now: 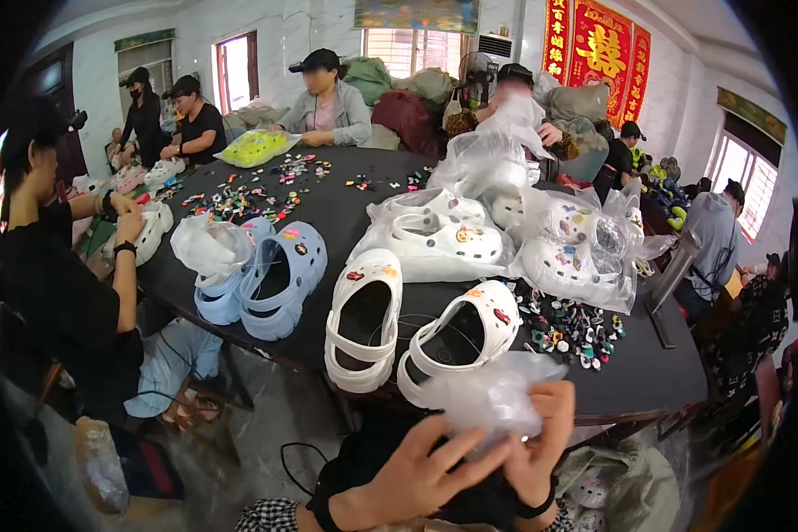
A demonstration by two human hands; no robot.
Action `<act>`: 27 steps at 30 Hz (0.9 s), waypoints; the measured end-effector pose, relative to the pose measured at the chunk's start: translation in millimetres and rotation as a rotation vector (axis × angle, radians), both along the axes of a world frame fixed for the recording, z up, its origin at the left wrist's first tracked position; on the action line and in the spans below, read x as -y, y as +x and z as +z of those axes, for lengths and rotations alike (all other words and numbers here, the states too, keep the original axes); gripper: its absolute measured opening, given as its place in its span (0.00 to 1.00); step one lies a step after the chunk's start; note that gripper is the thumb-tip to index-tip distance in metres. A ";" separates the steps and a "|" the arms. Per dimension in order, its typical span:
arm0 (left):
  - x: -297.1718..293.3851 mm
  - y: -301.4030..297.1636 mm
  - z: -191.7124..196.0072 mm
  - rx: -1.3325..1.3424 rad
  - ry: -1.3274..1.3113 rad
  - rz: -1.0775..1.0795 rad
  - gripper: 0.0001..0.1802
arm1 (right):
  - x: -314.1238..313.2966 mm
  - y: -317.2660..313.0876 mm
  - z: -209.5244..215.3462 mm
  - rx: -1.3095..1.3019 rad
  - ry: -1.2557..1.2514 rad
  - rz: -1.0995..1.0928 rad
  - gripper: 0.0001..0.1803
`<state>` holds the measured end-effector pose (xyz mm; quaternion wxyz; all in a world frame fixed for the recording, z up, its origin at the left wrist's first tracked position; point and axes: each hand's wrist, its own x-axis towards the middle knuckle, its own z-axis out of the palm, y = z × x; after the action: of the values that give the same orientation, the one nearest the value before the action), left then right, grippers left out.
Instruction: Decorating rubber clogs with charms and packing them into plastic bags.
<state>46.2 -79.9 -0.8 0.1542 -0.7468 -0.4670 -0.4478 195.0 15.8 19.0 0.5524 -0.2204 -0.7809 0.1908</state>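
In front of me, at the table's near edge, my left hand (421, 474) and my right hand (541, 439) both hold a crumpled clear plastic bag (483, 395). The fingers of both hands meet at its lower side. Just beyond the bag stand two white clogs, a left one (363, 284) and a right one (498, 312), with coloured charms on their toes. A thin loop shows between them. The bag covers a little of the right clog's heel side.
Blue clogs (284, 275) stand to the left, one with plastic film (206, 246). Bagged white clogs (443, 235) and more bagged clogs (576, 257) lie beyond. Loose charms (576, 332) lie in a pile at right on the black table (629, 390). A person (62, 275) handles a clog at left.
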 end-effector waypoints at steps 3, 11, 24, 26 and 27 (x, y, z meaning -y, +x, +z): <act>-7.8 -16.7 -8.5 -0.006 0.030 0.030 0.24 | 12.4 -26.8 -1.2 -0.290 -0.490 0.516 0.20; -7.5 -104.5 33.9 0.115 0.038 0.131 0.24 | -4.9 -57.4 18.7 -0.052 -0.580 0.887 0.21; -44.8 -149.7 48.9 -0.065 -0.429 0.299 0.19 | -17.2 -22.2 -22.8 0.051 -0.326 0.352 0.13; -38.2 -148.8 60.6 -0.096 -0.519 0.257 0.20 | -14.1 -19.1 -23.8 0.043 -0.359 0.353 0.13; -36.9 -146.0 68.8 -0.127 -0.599 0.215 0.21 | -13.2 -17.2 -24.8 0.035 -0.382 0.355 0.13</act>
<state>-99.8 -43.0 68.0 0.0029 -0.7319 -0.6435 -0.2241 177.8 29.0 -5.8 0.4449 -0.1837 -0.7666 0.4250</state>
